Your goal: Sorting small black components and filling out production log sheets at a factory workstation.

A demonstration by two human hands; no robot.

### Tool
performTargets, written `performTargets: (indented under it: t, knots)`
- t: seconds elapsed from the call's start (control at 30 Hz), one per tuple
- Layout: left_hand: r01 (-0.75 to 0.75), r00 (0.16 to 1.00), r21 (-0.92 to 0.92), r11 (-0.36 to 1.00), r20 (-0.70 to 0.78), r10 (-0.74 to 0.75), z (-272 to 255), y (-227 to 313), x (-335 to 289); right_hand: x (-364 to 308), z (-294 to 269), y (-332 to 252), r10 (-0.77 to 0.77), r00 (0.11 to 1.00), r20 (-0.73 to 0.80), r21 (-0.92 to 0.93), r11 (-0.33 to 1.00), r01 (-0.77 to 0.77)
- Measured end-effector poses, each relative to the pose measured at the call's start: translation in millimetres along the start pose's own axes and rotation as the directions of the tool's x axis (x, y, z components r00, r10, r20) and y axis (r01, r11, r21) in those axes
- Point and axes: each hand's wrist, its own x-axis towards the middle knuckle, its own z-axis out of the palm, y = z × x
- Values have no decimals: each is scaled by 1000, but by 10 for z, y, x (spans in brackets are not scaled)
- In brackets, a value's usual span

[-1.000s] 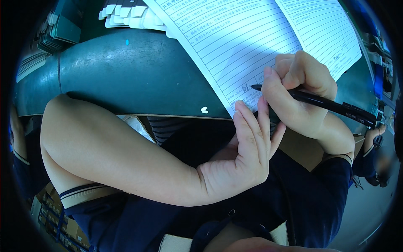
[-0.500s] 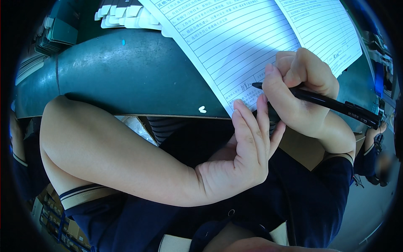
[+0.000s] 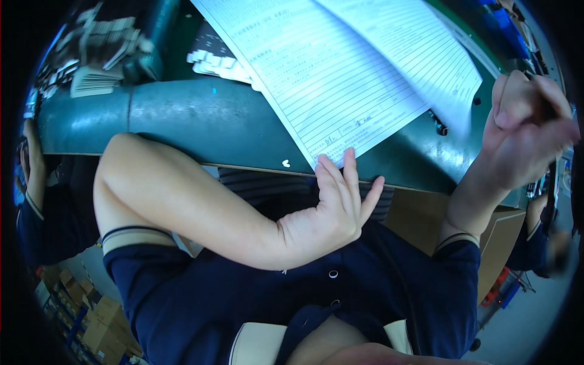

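A printed paper form (image 3: pixel 347 91) with ruled lines and some handwriting near its lower edge lies slantwise on the green table. Over its right side a second sheet (image 3: pixel 420 48) stands curled up, its lower corner smeared by motion. My left hand (image 3: pixel 331 207) is open, fingers stretched, with the fingertips at the form's near corner by the table edge. To the right, my right hand (image 3: pixel 523 131) is raised off the papers, fingers curled and partly blurred. A dark pen (image 3: pixel 552 191) appears to stick out below it.
Stacks of dark and white cards (image 3: pixel 100 79) stand at the far left, and a fanned pile of white pieces (image 3: pixel 219 64) sits beside the form. A small white bit (image 3: pixel 286 163) lies near the table edge. Cardboard boxes (image 3: pixel 499 243) stand below right. Other people's arms (image 3: pixel 35 164) show at both sides.
My right hand has moved right, away from the handwriting with the pen. The right-hand sheet has lifted and curled. My left hand stays at the form's near corner.
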Motion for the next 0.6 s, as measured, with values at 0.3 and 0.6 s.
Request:
performTargets:
  t: [0.3,0.6]
  knots:
    - [200,979,-366,909,29,-203,-190,-18,-71,-209,-38,573,291,922,254,-882,461,98]
    - [625,246,-768,140,23,-969,-137,-53,-598,-384,220,622,368,912,180,-914,405,17]
